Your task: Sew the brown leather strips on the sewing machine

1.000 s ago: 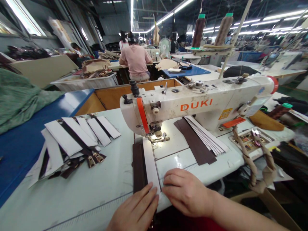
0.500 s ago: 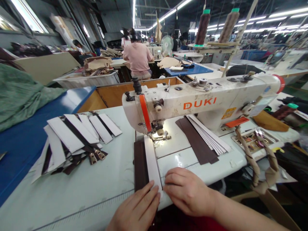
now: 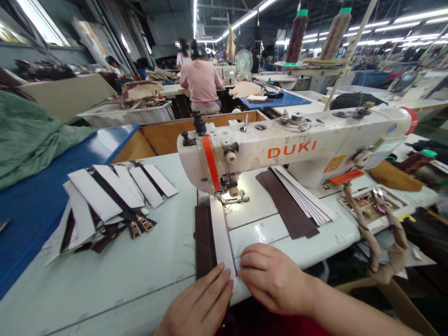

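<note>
A white-backed strip (image 3: 221, 235) lies lengthwise under the presser foot (image 3: 232, 192) of the sewing machine (image 3: 294, 144), with a dark brown band (image 3: 205, 240) along its left side. My left hand (image 3: 201, 298) rests flat on the strip's near end, fingers stretched out. At the strip's right edge is my right hand (image 3: 269, 275), its fingers curled and closed; anything between the fingertips is hidden. Several finished-looking zipper pieces (image 3: 115, 196) with white backing and metal pulls (image 3: 142, 226) lie in a pile to the left.
Brown and white strips (image 3: 297, 200) are fanned out right of the needle. Farther right, a small tray (image 3: 376, 205) holds scissors and small parts. Thread cones (image 3: 297, 37) stand above the machine. A person in pink (image 3: 201, 77) sits ahead, and green cloth (image 3: 35, 140) drapes at the left.
Both hands and the strip stay where they were. Only the view shifts very slightly.
</note>
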### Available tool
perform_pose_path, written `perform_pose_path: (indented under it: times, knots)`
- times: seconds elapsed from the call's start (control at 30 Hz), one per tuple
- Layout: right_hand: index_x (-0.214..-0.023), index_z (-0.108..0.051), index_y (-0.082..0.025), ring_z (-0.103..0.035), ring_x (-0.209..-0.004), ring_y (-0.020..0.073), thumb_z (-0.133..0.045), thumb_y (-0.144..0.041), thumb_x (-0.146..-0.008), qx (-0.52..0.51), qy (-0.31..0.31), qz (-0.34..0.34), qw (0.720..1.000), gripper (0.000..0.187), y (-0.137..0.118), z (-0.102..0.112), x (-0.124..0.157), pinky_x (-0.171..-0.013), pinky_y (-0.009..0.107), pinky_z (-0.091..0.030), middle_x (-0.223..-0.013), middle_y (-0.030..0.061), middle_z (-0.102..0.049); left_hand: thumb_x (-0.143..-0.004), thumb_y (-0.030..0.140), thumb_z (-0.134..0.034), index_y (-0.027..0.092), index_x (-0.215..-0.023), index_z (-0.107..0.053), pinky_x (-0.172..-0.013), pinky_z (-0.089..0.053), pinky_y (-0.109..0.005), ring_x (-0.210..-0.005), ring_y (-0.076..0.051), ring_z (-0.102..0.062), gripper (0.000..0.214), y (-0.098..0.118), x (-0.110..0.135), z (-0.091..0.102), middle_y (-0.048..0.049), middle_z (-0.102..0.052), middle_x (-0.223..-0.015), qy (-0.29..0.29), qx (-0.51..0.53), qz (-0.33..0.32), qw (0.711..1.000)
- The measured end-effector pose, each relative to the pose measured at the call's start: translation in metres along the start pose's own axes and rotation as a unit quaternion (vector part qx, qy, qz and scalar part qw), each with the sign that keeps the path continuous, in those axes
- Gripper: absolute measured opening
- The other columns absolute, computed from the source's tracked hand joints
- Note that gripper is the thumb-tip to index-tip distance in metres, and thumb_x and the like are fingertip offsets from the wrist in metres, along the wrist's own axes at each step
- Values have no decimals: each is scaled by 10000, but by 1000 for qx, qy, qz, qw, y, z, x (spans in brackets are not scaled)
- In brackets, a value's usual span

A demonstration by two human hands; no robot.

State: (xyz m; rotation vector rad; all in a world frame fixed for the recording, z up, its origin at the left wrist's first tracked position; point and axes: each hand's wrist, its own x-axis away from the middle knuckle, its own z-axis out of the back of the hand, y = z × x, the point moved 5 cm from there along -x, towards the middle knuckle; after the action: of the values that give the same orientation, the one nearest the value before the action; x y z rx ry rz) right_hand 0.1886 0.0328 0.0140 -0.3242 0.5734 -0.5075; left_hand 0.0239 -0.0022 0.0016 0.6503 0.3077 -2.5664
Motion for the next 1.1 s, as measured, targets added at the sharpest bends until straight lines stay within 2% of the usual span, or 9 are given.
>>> perform_pose_path:
  times: [0.47,0.57,0.83,0.93,1.1]
  knots:
    - [-1055,-581,-126,-536,-956,218,-418,-106,-902,-13,-3,-2,1000,225,-3,3,-1,-868,363,-482,-937,113,-614,-885,49,-413,114,-1029,-662,-885,-541,-303,-1116,-226,-607,294,3,-6,3,-105,-696,-1089,22,6,24,999]
    - [-1086,-575,-110,-535,-916,219,-413,-99,-902,-1,-19,9,1000,245,-6,2,-3,-837,363,-490,-905,112,-617,-884,40,-396,107,-1019,-666,-873,-545,-295,-1087,-222,-625,309,3,-9,4,-109,-699,-1077,25,3,26,999]
    - [-997,-596,-114,-518,-870,210,-446,-109,-911,48,-92,31,994,173,-4,-8,-7,-809,336,-472,-869,88,-606,-894,57,-379,113,-1014,-664,-858,-548,-279,-1060,-209,-635,314,2,-9,5,-101,-706,-1036,44,2,27,999]
    - [-973,-595,-118,-514,-870,208,-452,-108,-913,57,-100,43,992,155,-6,-7,-9,-831,338,-453,-871,78,-607,-876,48,-390,107,-1019,-655,-887,-537,-280,-1055,-201,-638,307,0,-7,3,-108,-705,-1022,25,5,35,999]
    - [-952,-598,-127,-516,-828,199,-443,-77,-900,68,-104,57,991,171,-8,-6,-13,-861,344,-428,-837,69,-615,-854,53,-414,108,-1015,-649,-894,-536,-281,-1045,-203,-644,291,-1,-3,-1,-109,-708,-1007,24,6,37,999]
